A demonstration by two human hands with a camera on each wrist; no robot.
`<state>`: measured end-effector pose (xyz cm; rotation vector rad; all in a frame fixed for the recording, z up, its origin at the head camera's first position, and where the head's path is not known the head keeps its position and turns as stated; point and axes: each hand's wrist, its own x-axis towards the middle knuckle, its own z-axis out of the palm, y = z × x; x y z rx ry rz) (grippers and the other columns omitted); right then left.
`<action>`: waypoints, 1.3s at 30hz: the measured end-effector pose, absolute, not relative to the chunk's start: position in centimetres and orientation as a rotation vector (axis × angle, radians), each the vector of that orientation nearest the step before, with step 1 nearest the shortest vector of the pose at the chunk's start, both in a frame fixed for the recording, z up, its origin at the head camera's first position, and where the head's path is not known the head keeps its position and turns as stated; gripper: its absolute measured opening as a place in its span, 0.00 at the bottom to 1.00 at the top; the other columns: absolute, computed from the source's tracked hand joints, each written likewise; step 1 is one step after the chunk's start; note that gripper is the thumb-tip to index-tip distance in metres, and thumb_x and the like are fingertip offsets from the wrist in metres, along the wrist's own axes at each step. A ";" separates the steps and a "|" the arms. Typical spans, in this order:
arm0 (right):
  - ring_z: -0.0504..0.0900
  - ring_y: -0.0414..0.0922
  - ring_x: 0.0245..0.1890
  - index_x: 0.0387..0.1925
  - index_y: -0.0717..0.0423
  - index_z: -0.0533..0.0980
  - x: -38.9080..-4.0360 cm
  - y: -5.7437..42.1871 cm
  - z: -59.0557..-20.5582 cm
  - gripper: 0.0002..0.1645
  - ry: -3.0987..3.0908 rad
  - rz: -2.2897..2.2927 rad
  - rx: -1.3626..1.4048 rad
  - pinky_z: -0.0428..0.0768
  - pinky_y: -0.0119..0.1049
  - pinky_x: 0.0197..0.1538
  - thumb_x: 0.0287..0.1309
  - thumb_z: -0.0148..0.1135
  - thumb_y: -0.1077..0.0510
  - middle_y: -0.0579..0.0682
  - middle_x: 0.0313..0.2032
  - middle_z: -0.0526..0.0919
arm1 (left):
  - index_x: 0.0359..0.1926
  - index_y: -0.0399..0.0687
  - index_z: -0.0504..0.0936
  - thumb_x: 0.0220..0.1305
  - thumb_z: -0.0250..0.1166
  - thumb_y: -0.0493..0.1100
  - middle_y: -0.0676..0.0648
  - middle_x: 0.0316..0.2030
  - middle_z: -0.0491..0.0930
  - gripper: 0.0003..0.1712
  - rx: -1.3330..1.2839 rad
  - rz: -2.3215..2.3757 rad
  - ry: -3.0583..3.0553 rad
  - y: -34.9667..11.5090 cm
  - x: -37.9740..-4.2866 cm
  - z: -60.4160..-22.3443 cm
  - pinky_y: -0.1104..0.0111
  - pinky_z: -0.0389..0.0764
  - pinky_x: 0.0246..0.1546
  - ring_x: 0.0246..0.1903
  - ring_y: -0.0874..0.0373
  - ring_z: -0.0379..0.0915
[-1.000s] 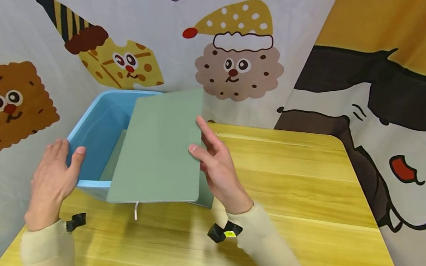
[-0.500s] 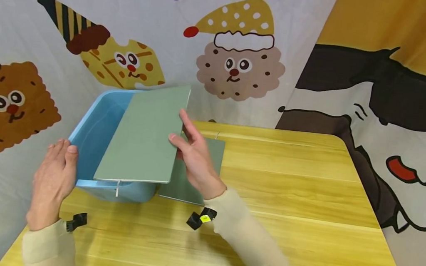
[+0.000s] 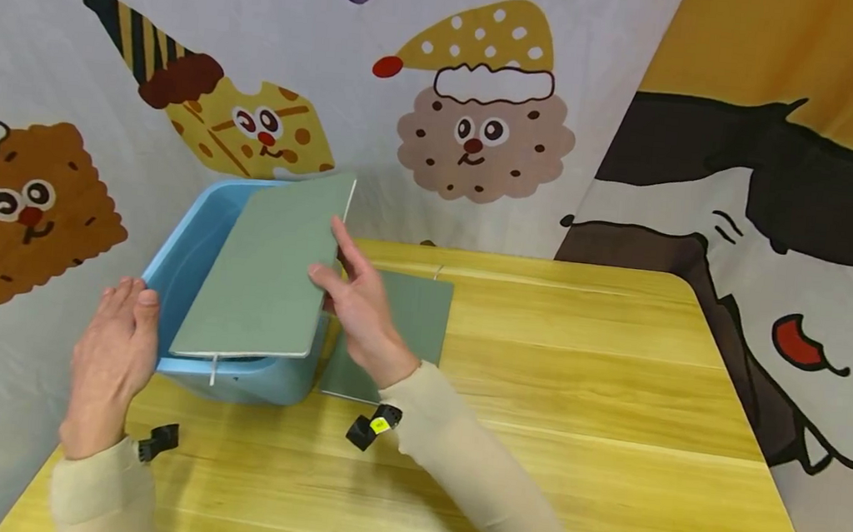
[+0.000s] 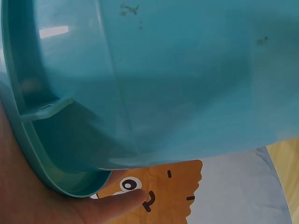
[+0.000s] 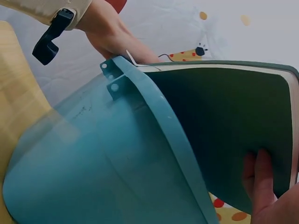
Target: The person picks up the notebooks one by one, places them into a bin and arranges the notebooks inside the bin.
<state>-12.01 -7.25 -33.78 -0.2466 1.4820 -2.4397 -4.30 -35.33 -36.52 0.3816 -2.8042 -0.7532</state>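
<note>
Two-handed: pinching green notebook (image 3: 256, 278), tilted, over blue tub (image 3: 267, 385), btwn hands, w/ R hand (image 3: 366, 311) at tub's right, thumb on top, fingers under. Touching tub's left rim w/ L hand (image 3: 115, 350), fingers approx. straight. On table (image 3: 574, 394), right of tub: 2nd notebook (image 3: 423, 307).

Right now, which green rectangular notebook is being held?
The green notebook over the blue plastic bin, in the right hand; the other notebook lies on the yellow wooden table.
</note>
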 end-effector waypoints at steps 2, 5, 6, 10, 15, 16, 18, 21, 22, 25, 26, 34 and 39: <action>0.80 0.40 0.34 0.77 0.28 0.63 -12.1 -7.8 -33.8 0.43 1.471 -2.443 -0.241 0.81 0.31 0.36 0.71 0.61 0.66 0.40 0.74 0.67 | 0.80 0.31 0.49 0.76 0.20 0.74 0.29 0.79 0.44 0.55 0.394 -0.752 -2.807 -35.3 -4.3 -36.4 0.37 0.40 0.75 0.79 0.33 0.34; 0.84 0.43 0.43 0.78 0.29 0.61 -12.0 -8.7 -33.7 0.43 1.447 -2.445 -0.252 0.85 0.34 0.41 0.71 0.60 0.66 0.40 0.73 0.67 | 0.80 0.32 0.49 0.75 0.20 0.75 0.29 0.79 0.45 0.56 0.407 -0.747 -2.801 -35.2 -4.4 -36.3 0.36 0.41 0.74 0.79 0.33 0.35; 0.84 0.44 0.46 0.79 0.29 0.61 -12.0 -8.9 -33.7 0.43 1.443 -2.443 -0.258 0.85 0.36 0.43 0.72 0.59 0.66 0.40 0.73 0.67 | 0.80 0.32 0.49 0.75 0.20 0.75 0.30 0.79 0.45 0.56 0.411 -0.745 -2.800 -35.2 -4.4 -36.3 0.35 0.42 0.74 0.79 0.33 0.35; 0.83 0.44 0.52 0.80 0.32 0.59 -12.0 -9.7 -33.8 0.43 1.458 -2.425 -0.276 0.86 0.40 0.48 0.72 0.59 0.66 0.40 0.75 0.64 | 0.80 0.32 0.51 0.75 0.20 0.75 0.30 0.79 0.47 0.56 0.406 -0.739 -2.792 -35.1 -4.5 -36.2 0.34 0.44 0.73 0.79 0.33 0.37; 0.84 0.42 0.47 0.80 0.32 0.59 -12.0 -10.5 -34.0 0.44 1.545 -2.367 -0.300 0.86 0.41 0.48 0.72 0.59 0.67 0.40 0.76 0.64 | 0.79 0.31 0.52 0.76 0.20 0.74 0.29 0.78 0.48 0.55 0.376 -0.745 -2.778 -35.2 -4.4 -36.2 0.33 0.46 0.72 0.79 0.32 0.39; 0.85 0.42 0.46 0.80 0.32 0.59 -12.0 -10.6 -34.1 0.44 1.566 -2.351 -0.304 0.86 0.40 0.47 0.72 0.59 0.66 0.40 0.76 0.64 | 0.79 0.31 0.52 0.76 0.20 0.73 0.29 0.78 0.48 0.55 0.371 -0.748 -2.773 -35.3 -4.3 -36.2 0.33 0.46 0.72 0.79 0.32 0.39; 0.85 0.40 0.46 0.80 0.32 0.59 -12.0 -10.9 -34.1 0.44 1.612 -2.320 -0.314 0.86 0.39 0.47 0.72 0.60 0.66 0.42 0.76 0.64 | 0.79 0.31 0.53 0.77 0.20 0.73 0.29 0.78 0.49 0.55 0.363 -0.750 -2.769 -35.3 -4.3 -36.2 0.33 0.45 0.72 0.78 0.32 0.39; 0.85 0.38 0.46 0.80 0.32 0.59 -12.2 -11.3 -34.1 0.44 1.683 -2.272 -0.323 0.86 0.37 0.47 0.72 0.61 0.64 0.43 0.77 0.63 | 0.78 0.30 0.54 0.77 0.20 0.73 0.28 0.78 0.49 0.55 0.359 -0.748 -2.762 -35.3 -4.3 -36.3 0.32 0.46 0.71 0.78 0.31 0.40; 0.85 0.38 0.46 0.80 0.32 0.59 -12.2 -11.5 -34.1 0.44 1.703 -2.256 -0.326 0.86 0.37 0.47 0.72 0.61 0.64 0.43 0.77 0.63 | 0.78 0.30 0.54 0.77 0.20 0.73 0.28 0.78 0.49 0.55 0.360 -0.747 -2.762 -35.3 -4.3 -36.4 0.32 0.46 0.71 0.78 0.32 0.40; 0.82 0.38 0.52 0.80 0.33 0.59 -12.4 -11.9 -34.1 0.43 1.759 -2.213 -0.348 0.85 0.34 0.45 0.72 0.61 0.64 0.43 0.78 0.61 | 0.79 0.31 0.53 0.76 0.21 0.74 0.29 0.78 0.49 0.55 0.362 -0.739 -2.766 -35.3 -4.3 -36.4 0.31 0.46 0.71 0.78 0.32 0.40; 0.80 0.38 0.57 0.81 0.34 0.59 -12.5 -12.0 -34.1 0.44 1.780 -2.197 -0.356 0.85 0.33 0.45 0.72 0.61 0.63 0.42 0.78 0.60 | 0.79 0.31 0.52 0.76 0.21 0.74 0.29 0.78 0.49 0.55 0.364 -0.739 -2.771 -35.2 -4.3 -36.4 0.32 0.46 0.71 0.79 0.32 0.39; 0.67 0.40 0.71 0.81 0.33 0.56 -12.7 -12.5 -34.0 0.44 1.915 -2.056 -0.410 0.82 0.32 0.48 0.73 0.61 0.60 0.38 0.79 0.56 | 0.79 0.31 0.52 0.77 0.22 0.73 0.29 0.79 0.48 0.54 0.365 -0.716 -2.785 -35.2 -4.2 -36.4 0.33 0.45 0.72 0.78 0.31 0.39; 0.69 0.41 0.70 0.83 0.42 0.51 -13.0 -12.1 -33.4 0.44 2.007 -1.898 -0.464 0.77 0.35 0.57 0.74 0.58 0.61 0.42 0.81 0.52 | 0.80 0.32 0.52 0.76 0.22 0.74 0.30 0.79 0.48 0.55 0.367 -0.722 -2.790 -35.1 -4.3 -36.3 0.32 0.44 0.72 0.79 0.32 0.38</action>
